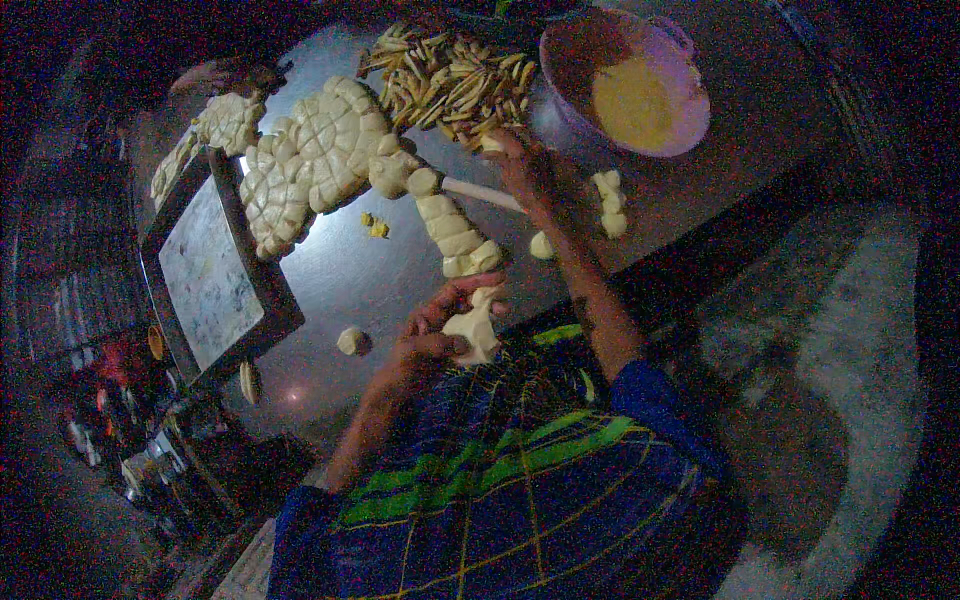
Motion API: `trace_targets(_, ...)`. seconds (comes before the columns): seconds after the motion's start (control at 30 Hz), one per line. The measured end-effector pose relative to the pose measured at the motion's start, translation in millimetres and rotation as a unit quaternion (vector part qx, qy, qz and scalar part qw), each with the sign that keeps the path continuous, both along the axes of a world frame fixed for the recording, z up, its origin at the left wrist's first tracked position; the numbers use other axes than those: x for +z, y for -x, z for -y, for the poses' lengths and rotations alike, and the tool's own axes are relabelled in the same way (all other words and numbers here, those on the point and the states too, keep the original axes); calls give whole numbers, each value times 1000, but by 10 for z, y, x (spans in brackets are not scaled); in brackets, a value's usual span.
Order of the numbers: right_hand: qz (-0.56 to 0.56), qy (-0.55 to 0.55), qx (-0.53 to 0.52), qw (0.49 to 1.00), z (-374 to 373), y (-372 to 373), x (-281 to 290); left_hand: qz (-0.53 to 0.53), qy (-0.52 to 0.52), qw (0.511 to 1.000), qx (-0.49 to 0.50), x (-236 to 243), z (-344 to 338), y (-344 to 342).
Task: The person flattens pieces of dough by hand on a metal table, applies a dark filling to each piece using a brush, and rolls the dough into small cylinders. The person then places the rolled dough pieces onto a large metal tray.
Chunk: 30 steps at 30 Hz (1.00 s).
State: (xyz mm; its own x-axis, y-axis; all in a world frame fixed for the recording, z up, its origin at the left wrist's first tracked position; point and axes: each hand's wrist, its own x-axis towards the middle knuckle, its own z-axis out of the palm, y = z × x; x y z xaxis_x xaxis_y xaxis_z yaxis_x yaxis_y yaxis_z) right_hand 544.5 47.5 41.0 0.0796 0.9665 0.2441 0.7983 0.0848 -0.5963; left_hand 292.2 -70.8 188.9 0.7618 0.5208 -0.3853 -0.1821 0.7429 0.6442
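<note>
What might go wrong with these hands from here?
The left hand holds a piece of dough close to the blue patterned cloth, so it could slip or brush the fabric. That hand is also right by the row of dough pieces and might nudge them. A pale rod lies near the wrist of the right hand, which may knock it.

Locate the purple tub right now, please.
In the head view, the purple tub sits at the upper right, immediately right of the heap of cut strips, beyond the right hand.
</note>
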Motion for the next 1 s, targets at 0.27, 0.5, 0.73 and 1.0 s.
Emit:
trace_targets(0.27, -226, 61, 158, 959, 682, 68, 449, 14, -85, 996, 17, -330, -107, -157)
trace_targets(0.5, -478, 201, 2, 855, 1479, -186, 307, -73, -50, 995, -41, 126, -186, -193)
trace_targets(0.73, -340, -99, -264, 897, 1824, -798, 357, -203, -233, 950, -34, -709, -217, -319)
trace_targets(1.0, -44, 16, -79, 996, 1954, -495, -678, -477, -596, 644, 41, -1985, -376, -1099)
